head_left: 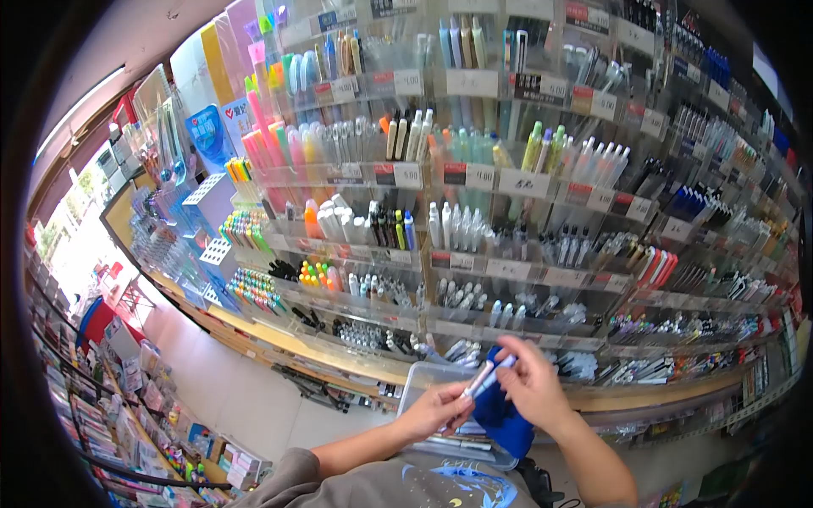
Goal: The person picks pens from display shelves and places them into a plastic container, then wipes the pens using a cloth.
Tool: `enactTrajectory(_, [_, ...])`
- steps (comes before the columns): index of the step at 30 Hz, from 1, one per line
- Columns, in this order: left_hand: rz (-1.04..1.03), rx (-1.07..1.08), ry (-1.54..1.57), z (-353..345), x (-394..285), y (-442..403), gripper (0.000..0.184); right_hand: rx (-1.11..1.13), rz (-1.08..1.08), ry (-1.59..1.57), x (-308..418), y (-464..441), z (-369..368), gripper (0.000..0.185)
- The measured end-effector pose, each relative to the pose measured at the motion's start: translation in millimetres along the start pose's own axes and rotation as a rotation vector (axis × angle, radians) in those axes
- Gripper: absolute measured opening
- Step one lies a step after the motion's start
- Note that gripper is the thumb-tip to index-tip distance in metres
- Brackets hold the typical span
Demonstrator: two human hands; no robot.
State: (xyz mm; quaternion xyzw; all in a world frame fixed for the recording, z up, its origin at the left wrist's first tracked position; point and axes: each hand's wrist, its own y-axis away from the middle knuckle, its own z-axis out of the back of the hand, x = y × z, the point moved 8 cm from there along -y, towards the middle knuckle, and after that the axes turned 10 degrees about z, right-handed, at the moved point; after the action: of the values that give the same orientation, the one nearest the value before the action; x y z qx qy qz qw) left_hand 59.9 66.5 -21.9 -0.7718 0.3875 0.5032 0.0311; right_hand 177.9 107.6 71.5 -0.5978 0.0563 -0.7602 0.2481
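Low in the view, my left hand (pixel 439 410) has its fingers closed on a slim pen (pixel 478 378) with a pale pinkish barrel. Just to the right, my right hand (pixel 533 385) pinches a light blue and white pen (pixel 494 378), close beside the first one. A dark blue cloth (pixel 505 423) hangs beneath my right hand. Below both hands is a clear plastic bin (pixel 415 378) with several pens lying inside; the hands and cloth hide part of it.
Tiered clear shelves (pixel 508 269) full of pens and markers rise in front, with price labels along their edges. A wooden ledge (pixel 356 362) runs below them. Stationery racks (pixel 127 406) stand at the lower left beside the tiled floor (pixel 246 389).
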Motion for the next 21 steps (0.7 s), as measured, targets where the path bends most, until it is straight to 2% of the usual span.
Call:
enactTrajectory(1, [-0.028,0.006,-0.093,-3.8,-2.6,-0.1,0.024,0.056,-0.031,-0.05,-8.6,1.2,-6.9,0.023])
enactTrajectory(3, [-0.043,-0.039,-0.229,-5.5,-3.7,-0.2,0.029,0.254,-0.08,0.063,-5.5,1.2,-17.8,0.024])
enactTrajectory(4, [-0.053,-0.028,-0.207,-2.6,-0.3,-0.9,0.035,0.261,-0.06,0.063,-4.3,0.2,-20.1,0.018])
enactTrajectory(5, [-0.057,-0.014,-0.195,0.5,3.9,-2.8,0.04,0.278,-0.183,-0.014,-6.8,1.5,-22.4,0.017])
enactTrajectory(7, [-0.035,-0.033,-0.183,3.7,8.0,-2.4,0.04,0.332,-0.228,-0.031,-2.0,0.0,-24.5,0.016])
enactTrajectory(10, [-0.077,-0.038,-0.265,2.6,5.8,-2.0,0.041,0.399,-0.204,0.046,1.3,-2.7,-24.9,0.015])
enactTrajectory(13, [-0.315,-0.108,-0.406,-10.6,-18.4,7.9,0.041,0.362,0.088,0.212,38.0,-23.4,-7.3,0.01])
enactTrajectory(15, [-0.302,-0.117,-0.372,-5.9,-16.5,6.3,0.044,0.265,0.178,0.289,71.0,-45.5,23.3,0.009])
enactTrajectory(16, [-0.281,-0.124,-0.326,-4.1,-15.5,6.2,0.045,0.199,0.121,0.232,91.5,-56.2,41.0,0.01])
enactTrajectory(17, [-0.259,-0.129,-0.28,-2.1,-14.1,5.7,0.045,0.095,0.151,0.26,122.1,-67.6,58.5,0.008])
enactTrajectory(20, [-0.242,-0.137,-0.282,1.3,-10.5,3.2,0.045,-0.198,0.371,0.274,202.1,-98.8,108.7,0.008])
enactTrajectory(21, [-0.232,-0.141,-0.287,1.9,-9.7,2.4,0.044,-0.272,0.529,0.304,228.5,-108.2,120.8,0.008])
